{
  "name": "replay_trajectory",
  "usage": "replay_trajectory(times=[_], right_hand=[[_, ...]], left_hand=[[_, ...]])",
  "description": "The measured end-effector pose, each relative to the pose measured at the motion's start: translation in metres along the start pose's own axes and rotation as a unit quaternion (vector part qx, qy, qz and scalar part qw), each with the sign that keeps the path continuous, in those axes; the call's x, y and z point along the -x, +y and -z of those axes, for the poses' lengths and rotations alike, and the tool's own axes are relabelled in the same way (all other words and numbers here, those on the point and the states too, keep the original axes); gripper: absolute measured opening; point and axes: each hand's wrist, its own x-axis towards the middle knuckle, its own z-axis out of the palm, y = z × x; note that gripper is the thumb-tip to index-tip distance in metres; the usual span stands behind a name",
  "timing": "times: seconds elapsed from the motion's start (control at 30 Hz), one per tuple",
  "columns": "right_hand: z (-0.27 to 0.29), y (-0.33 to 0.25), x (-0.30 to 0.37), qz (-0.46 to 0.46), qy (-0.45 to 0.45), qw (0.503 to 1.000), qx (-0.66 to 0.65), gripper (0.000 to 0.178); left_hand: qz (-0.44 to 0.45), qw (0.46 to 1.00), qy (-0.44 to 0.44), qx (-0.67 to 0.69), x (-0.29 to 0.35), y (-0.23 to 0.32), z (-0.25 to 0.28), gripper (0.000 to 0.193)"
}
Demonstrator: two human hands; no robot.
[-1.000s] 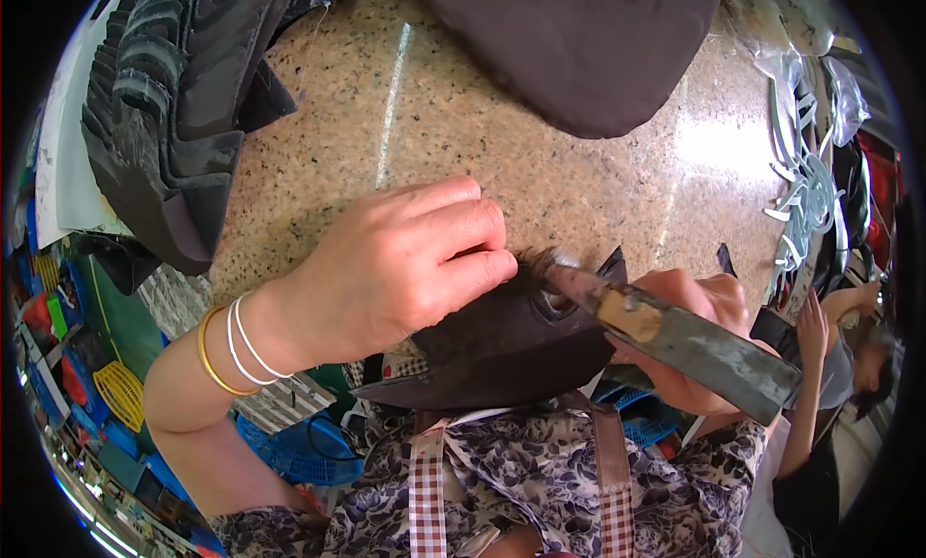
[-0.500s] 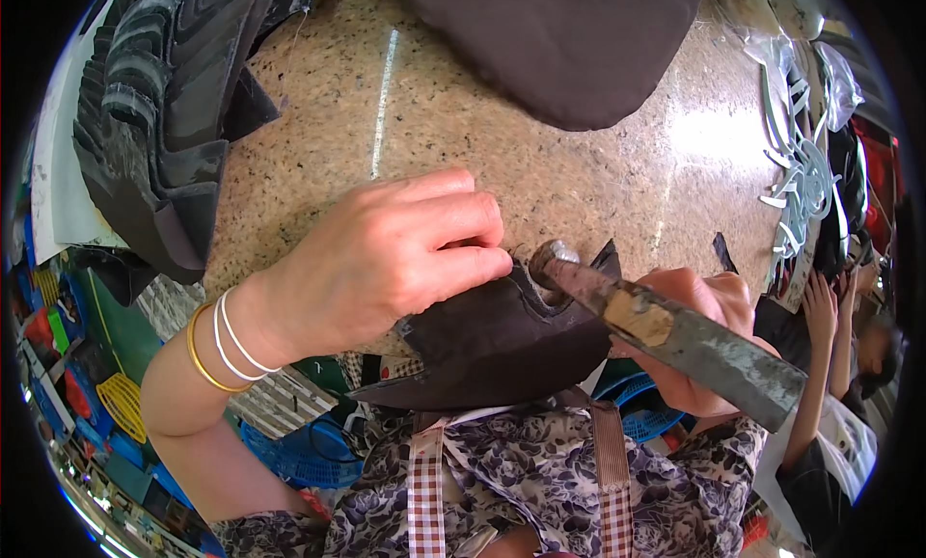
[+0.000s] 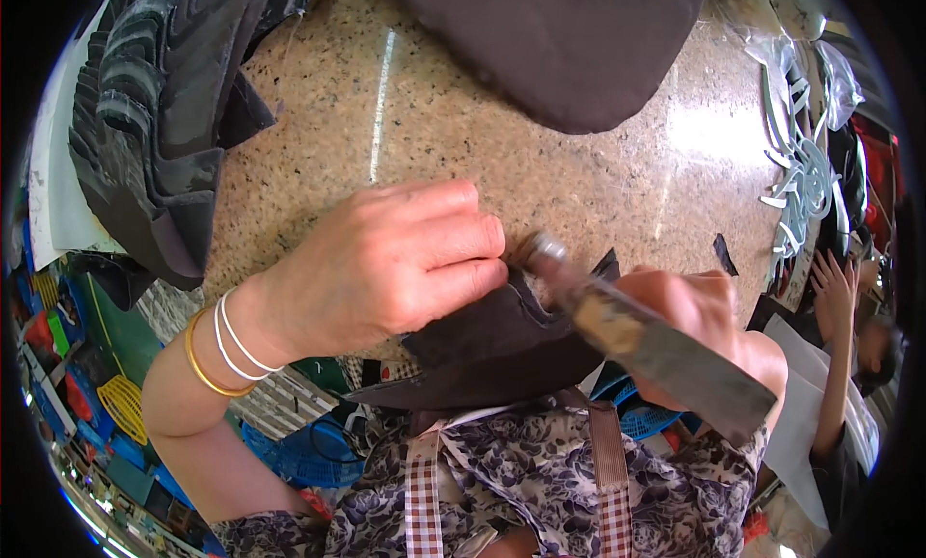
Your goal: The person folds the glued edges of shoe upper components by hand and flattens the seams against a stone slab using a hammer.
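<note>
A dark brown leather piece (image 3: 482, 358) with a notched upper edge lies across the front edge of the stone tabletop, against my clothes. My left hand (image 3: 405, 259) is closed, its thumb and fingers pinching that edge. My right hand (image 3: 690, 326) is closed around a hammer (image 3: 675, 365); its handle is hidden below the head. Blurred by motion, the hammer's round metal face (image 3: 543, 249) is at the notch, right beside my left fingertips. Whether it touches the leather, I cannot tell.
Stacked dark folded pieces (image 3: 159, 124) stand at the far left. A large dark rounded piece (image 3: 588, 56) lies at the back. Pale strips (image 3: 796, 182) and a small dark scrap (image 3: 724, 255) are on the right. Another person's hands (image 3: 837, 293) show at far right.
The hammer and my right hand have shifted a little left, bringing the hammer's face closer to my left fingertips. My left hand stays pinched on the leather. The other person's arms have moved.
</note>
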Motion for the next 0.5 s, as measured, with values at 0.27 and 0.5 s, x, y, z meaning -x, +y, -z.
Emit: replay_trajectory(times=[0.27,0.5], right_hand=[[-0.009,-0.011,-0.003,-0.037,-0.011,0.999,-0.008,0.018],[-0.004,-0.006,-0.008,0.02,0.006,0.998,0.055,0.016]], left_hand=[[0.113,0.993,0.026,0.005,0.009,0.011,-0.002,0.019],[0.085,0.991,0.032,-0.094,0.01,0.026,-0.003,0.021]])
